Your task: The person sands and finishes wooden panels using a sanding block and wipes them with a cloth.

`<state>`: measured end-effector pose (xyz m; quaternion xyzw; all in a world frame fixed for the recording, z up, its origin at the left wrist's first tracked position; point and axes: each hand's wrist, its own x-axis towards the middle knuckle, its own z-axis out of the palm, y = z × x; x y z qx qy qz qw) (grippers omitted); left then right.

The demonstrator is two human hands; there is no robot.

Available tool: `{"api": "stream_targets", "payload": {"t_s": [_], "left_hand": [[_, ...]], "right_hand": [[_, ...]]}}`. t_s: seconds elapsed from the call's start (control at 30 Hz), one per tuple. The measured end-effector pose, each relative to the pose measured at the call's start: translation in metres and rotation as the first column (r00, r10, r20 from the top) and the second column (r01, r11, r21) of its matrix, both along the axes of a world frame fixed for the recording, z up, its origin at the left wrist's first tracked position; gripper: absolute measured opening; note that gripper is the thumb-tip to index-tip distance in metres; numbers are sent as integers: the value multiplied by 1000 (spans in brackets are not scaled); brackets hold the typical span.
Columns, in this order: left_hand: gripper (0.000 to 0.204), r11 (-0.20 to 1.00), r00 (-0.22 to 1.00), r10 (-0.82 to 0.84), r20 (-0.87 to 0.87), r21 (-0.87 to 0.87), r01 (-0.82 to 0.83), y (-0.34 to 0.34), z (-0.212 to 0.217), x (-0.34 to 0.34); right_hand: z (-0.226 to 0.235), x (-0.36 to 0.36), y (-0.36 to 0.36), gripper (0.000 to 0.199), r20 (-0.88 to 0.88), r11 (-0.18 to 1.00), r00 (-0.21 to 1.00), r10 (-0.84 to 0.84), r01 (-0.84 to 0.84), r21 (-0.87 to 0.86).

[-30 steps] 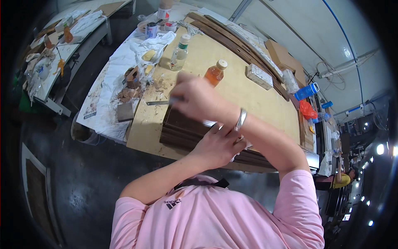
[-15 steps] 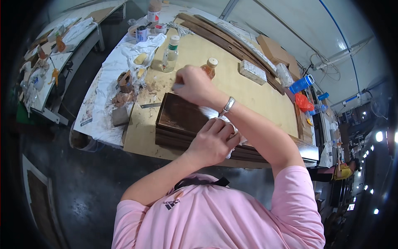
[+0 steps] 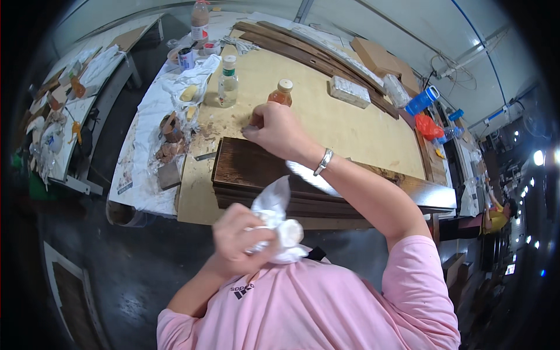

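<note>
A crumpled white cloth (image 3: 282,230) is bunched in my left hand (image 3: 240,238), which is closed on it before my chest, clear of the boards. My right hand (image 3: 279,129) is closed over the far edge of a stack of dark brown wooden boards (image 3: 251,166). A small greyish bit shows at its fingertips, too hidden to name. Light shines off the top board's right part, under my right forearm. Just beyond the right hand stands an amber bottle (image 3: 281,93) with a pale cap. A clear bottle (image 3: 228,87) is farther left.
White sheeting (image 3: 140,151) with brown filler lumps (image 3: 170,131) covers the bench's left side. A grey block (image 3: 169,177) lies there. Long wooden strips (image 3: 309,55), a white-wrapped block (image 3: 350,92) and a blue bottle (image 3: 421,101) lie farther back. Another person (image 3: 496,221) is far right.
My left hand has lifted off the boards and drawn back toward my chest with the white cloth. My right hand stays near the stack's far edge. The view has shifted slightly.
</note>
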<state>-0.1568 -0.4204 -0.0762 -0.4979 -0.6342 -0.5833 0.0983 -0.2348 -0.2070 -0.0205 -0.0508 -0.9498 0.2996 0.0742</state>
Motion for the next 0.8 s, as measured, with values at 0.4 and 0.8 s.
{"api": "stream_targets", "payload": {"t_s": [0.4, 0.8], "left_hand": [[21, 934, 857, 143, 495, -354, 49, 1, 17, -160], [3, 984, 505, -54, 862, -40, 173, 22, -16, -174]], "right_hand": [[-20, 93, 22, 19, -119, 644, 922, -367, 160, -748], [-23, 101, 20, 16, -140, 617, 905, -401, 154, -772]]}}
